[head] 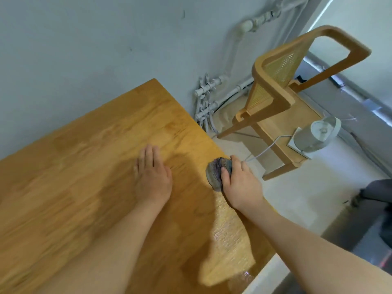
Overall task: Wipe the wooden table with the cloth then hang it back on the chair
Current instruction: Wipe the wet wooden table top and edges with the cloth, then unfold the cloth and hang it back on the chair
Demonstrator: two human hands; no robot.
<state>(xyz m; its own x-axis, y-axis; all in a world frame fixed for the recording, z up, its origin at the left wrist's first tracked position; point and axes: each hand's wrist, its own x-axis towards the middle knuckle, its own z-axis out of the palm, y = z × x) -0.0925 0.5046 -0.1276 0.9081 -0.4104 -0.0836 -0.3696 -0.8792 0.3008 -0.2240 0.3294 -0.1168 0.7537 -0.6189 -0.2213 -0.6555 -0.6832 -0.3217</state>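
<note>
The wooden table (89, 162) fills the left and lower part of the view, with its right edge running diagonally. My right hand (240, 183) grips a bunched dark grey-purple cloth (215, 172) and presses it on the table near that right edge. My left hand (151, 177) lies flat, palm down, on the tabletop to the left of the cloth, holding nothing. The wooden chair (273, 96) with a cane back stands on the floor beyond the table's right edge, its back rail bare.
A small white round device (318, 134) with a white cable sits on the chair seat. White pipes (209, 96) run along the grey wall behind the table corner. Pale floor lies right of the table. A dark object (377, 192) shows at the right edge.
</note>
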